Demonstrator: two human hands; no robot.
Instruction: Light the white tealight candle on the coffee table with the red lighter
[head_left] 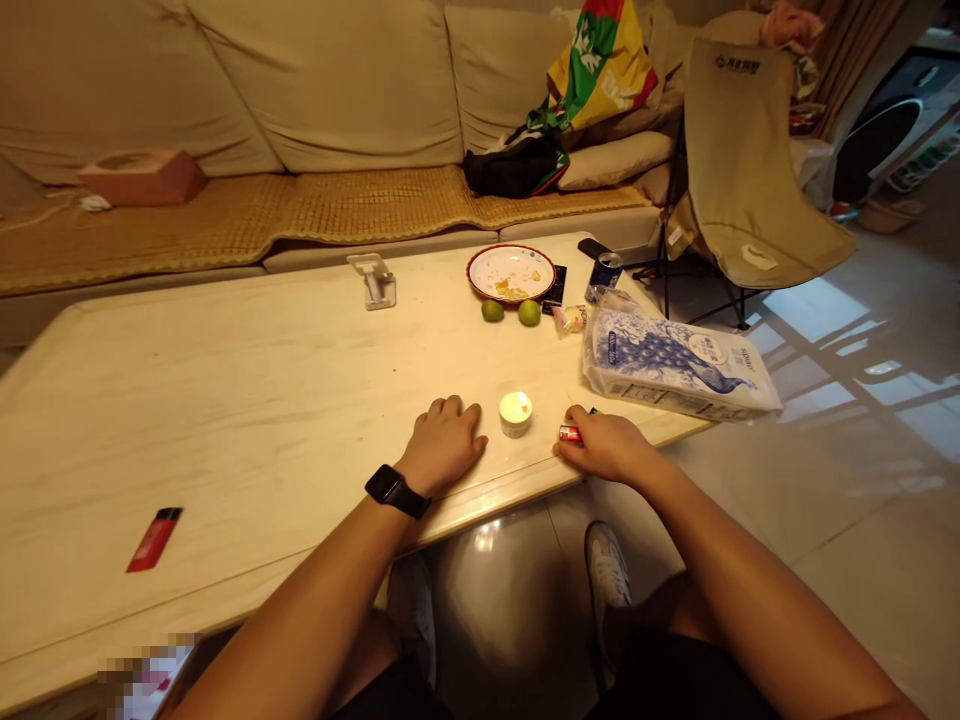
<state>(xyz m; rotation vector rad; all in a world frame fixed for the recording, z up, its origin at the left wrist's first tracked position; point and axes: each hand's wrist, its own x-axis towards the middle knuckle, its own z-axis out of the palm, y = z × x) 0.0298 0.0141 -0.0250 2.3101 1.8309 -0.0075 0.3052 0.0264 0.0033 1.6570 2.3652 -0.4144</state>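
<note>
My left hand (442,442), with a black watch on the wrist, rests palm down on the pale table (285,400), fingers spread and holding nothing. Just right of it stands a small round tub (515,414) with a bright, pale yellow top. Near the front edge, to the tub's right, my right hand (604,443) is closed around a small red cylinder-like thing (570,433); its exact kind is hard to make out. A dark bit shows behind those fingers. Far to the left lies a red lighter (154,540) with a black end.
A red-rimmed plate (511,248) with food scraps, two green limes (529,313), a dark blue can (604,275) and a white stand (373,281) are further back. A large tissue pack (679,365) overhangs the right edge. Behind are a sofa (360,90) and folding chair (750,170).
</note>
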